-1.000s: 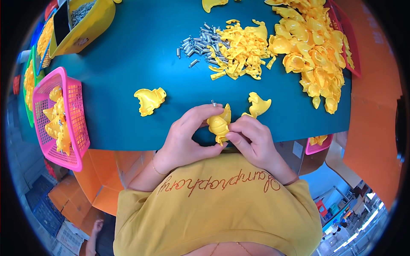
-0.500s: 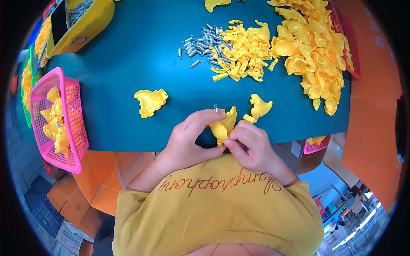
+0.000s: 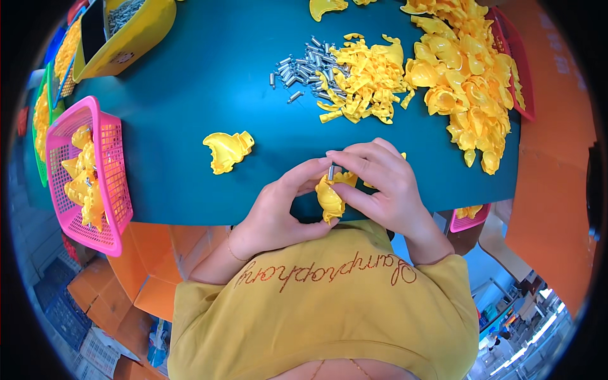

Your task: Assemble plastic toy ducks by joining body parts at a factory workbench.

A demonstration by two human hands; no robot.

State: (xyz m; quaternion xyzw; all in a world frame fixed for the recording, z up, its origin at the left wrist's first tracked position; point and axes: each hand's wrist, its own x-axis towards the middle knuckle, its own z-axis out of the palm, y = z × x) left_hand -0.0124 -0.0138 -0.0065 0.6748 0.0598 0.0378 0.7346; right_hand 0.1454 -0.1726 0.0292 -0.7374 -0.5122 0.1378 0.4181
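A yellow moulded part (image 3: 330, 204) is held well to the right of the pink basket (image 3: 115, 183), close to the near edge of the teal tabletop (image 3: 171, 126). It is gripped by the left hand (image 3: 272, 206), whose grip is closed around its left side, with the thumb set at its lower end. A small metal cylinder (image 3: 331, 172) is seen upright at the part's top and is touched there by the right hand (image 3: 386, 183); the right thumb is laid against the part, but whether that grip is fully closed cannot be told.

Between the pink basket and the hands, a lone yellow shell (image 3: 228, 152) is laid out. Farther right of the basket and beyond it, loose metal cylinders (image 3: 307, 66) are scattered against a pile of small yellow pieces (image 3: 373, 76); farthest right, yellow shells (image 3: 465, 82) are heaped. Just beyond the basket, a yellow bin (image 3: 142, 38) is placed, with grey metal pieces (image 3: 123, 17) held inside.
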